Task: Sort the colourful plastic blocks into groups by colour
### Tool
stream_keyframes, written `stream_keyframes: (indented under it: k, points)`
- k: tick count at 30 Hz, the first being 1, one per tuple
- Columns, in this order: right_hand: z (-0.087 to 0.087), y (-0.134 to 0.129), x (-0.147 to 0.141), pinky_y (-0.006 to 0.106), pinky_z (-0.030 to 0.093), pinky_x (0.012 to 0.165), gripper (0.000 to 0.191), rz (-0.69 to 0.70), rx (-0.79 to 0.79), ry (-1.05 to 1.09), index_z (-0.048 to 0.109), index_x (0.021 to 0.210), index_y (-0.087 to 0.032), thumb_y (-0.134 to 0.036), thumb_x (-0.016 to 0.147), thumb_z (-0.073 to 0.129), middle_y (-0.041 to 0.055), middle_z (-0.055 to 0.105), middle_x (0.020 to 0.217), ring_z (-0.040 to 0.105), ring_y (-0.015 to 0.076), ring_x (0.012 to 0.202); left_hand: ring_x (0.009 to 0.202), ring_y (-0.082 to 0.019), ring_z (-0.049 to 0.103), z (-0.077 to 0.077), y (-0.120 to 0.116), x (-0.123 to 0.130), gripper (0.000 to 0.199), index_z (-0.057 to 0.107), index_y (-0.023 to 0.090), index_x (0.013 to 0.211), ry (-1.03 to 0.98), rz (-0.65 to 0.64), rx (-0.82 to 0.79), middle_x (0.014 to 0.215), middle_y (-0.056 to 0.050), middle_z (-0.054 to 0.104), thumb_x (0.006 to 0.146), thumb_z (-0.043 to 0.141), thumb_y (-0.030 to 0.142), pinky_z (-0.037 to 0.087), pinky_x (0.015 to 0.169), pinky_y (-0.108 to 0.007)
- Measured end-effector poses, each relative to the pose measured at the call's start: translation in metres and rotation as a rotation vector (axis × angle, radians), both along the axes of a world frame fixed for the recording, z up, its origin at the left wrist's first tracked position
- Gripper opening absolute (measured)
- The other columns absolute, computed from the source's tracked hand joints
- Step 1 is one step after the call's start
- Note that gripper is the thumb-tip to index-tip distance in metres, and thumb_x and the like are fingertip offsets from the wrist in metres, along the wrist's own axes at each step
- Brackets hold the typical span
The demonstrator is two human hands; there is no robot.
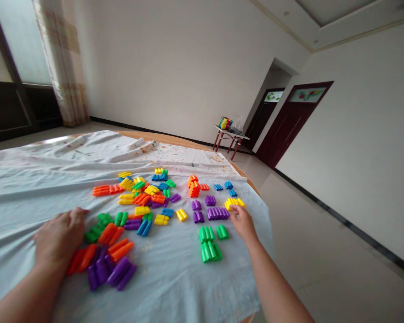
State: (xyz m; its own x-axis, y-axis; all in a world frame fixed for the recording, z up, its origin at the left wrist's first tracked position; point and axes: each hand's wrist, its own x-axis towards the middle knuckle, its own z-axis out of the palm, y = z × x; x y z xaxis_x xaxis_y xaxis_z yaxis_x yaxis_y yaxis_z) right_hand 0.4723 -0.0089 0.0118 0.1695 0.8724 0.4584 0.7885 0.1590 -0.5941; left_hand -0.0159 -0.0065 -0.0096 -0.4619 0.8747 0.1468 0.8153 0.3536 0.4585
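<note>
My right hand [241, 220] reaches to a row of yellow blocks [234, 204] at the right of the cloth, its thumb and fingertips together at the row's near edge. Beside it lie purple blocks [217, 213], green blocks [208, 252], blue blocks [228, 185] and stacked orange blocks [194, 189], grouped by colour. My left hand [62, 233] rests at the left edge of a mixed pile, near green blocks [94, 233] and orange blocks [87, 258]. Its fingers are partly hidden by the back of the hand.
A light blue cloth [175, 278] covers the round table, with a patterned white cloth [121, 150] toward the far side. Behind stands a small table [234, 134] with a colourful bag [225, 123]. Several blocks lie mid-table, including a yellow one [181, 215].
</note>
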Motion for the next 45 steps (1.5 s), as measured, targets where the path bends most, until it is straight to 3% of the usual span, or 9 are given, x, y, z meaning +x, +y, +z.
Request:
stream_keyframes:
  k: [3,8,13,17,24,30,37,41,45]
  points:
    - [0.013,-0.01,-0.029,0.04,0.048,0.086,0.028,0.09,0.095,-0.024,0.064,0.097,-0.016,-0.018,0.078,0.044,0.0121,0.067,0.098,0.061,0.0234,0.094,0.107,-0.033,0.054,0.012,-0.007,0.01,0.057,0.067,0.015,0.104,-0.003,0.006,-0.008,0.112,-0.019,0.063,0.088,0.017,0.036,0.04,0.083,-0.041]
    - [0.028,-0.045,-0.12,0.036,0.047,0.089,0.026,0.502,0.03,-0.027,0.063,0.1,-0.02,-0.014,0.082,0.046,0.0078,0.064,0.101,0.058,0.0195,0.097,0.107,-0.03,0.055,0.01,-0.01,0.012,0.055,0.067,0.015,0.103,0.0,0.008,0.021,0.11,-0.017,0.064,0.09,0.018,0.035,0.038,0.085,-0.039]
    - [0.029,-0.068,-0.199,0.032,0.04,0.097,0.034,0.912,-0.064,-0.09,0.062,0.107,-0.023,-0.006,0.08,0.05,0.0028,0.065,0.105,0.057,0.0149,0.103,0.104,-0.03,0.056,0.01,-0.011,0.014,0.055,0.068,0.016,0.099,0.002,0.031,0.05,0.106,-0.016,0.065,0.09,0.017,0.034,0.04,0.082,-0.038]
    - [0.022,-0.071,-0.226,0.029,0.035,0.1,0.037,1.064,-0.071,-0.159,0.057,0.116,-0.02,-0.009,0.081,0.055,0.0043,0.063,0.115,0.053,0.0145,0.11,0.104,-0.029,0.056,0.01,-0.011,0.013,0.054,0.068,0.016,0.098,0.006,0.03,0.056,0.106,-0.016,0.066,0.09,0.017,0.034,0.04,0.083,-0.037]
    - [0.019,-0.066,-0.224,0.027,0.041,0.09,0.022,0.937,-0.125,-0.281,0.065,0.099,-0.02,-0.02,0.078,0.065,0.0038,0.059,0.097,0.055,0.0159,0.095,0.105,-0.03,0.056,0.01,-0.01,0.009,0.055,0.067,0.016,0.101,-0.011,0.008,0.033,0.109,-0.017,0.064,0.089,0.017,0.036,0.039,0.084,-0.04]
    - [0.019,-0.069,-0.205,0.033,0.039,0.089,0.021,0.702,-0.004,-0.38,0.06,0.099,-0.021,-0.014,0.079,0.06,0.004,0.057,0.096,0.051,0.019,0.096,0.108,-0.031,0.054,0.007,-0.006,0.005,0.054,0.066,0.017,0.103,-0.017,0.001,0.009,0.111,-0.017,0.063,0.089,0.018,0.035,0.04,0.085,-0.041]
    - [0.015,-0.072,-0.192,0.031,0.038,0.09,0.031,0.843,-0.118,-0.362,0.063,0.099,-0.024,-0.037,0.073,0.071,0.0023,0.057,0.096,0.052,0.0181,0.097,0.11,-0.031,0.053,0.003,-0.003,0.003,0.055,0.065,0.019,0.106,-0.028,0.022,-0.015,0.114,-0.016,0.062,0.087,0.018,0.038,0.039,0.087,-0.04]
    - [0.016,-0.069,-0.192,0.03,0.038,0.091,0.034,0.877,-0.158,-0.347,0.063,0.106,-0.024,-0.03,0.073,0.069,0.0032,0.061,0.105,0.053,0.0185,0.101,0.111,-0.032,0.052,0.005,-0.004,0.004,0.058,0.066,0.019,0.106,-0.03,0.019,-0.02,0.116,-0.016,0.061,0.087,0.015,0.039,0.038,0.087,-0.04]
    - [0.02,-0.066,-0.19,0.029,0.04,0.09,0.032,0.918,-0.192,-0.357,0.065,0.104,-0.022,-0.023,0.072,0.068,0.0024,0.066,0.098,0.057,0.0182,0.096,0.111,-0.032,0.052,0.005,-0.004,0.003,0.06,0.066,0.019,0.106,-0.038,0.029,-0.038,0.116,-0.016,0.061,0.086,0.013,0.04,0.038,0.088,-0.039]
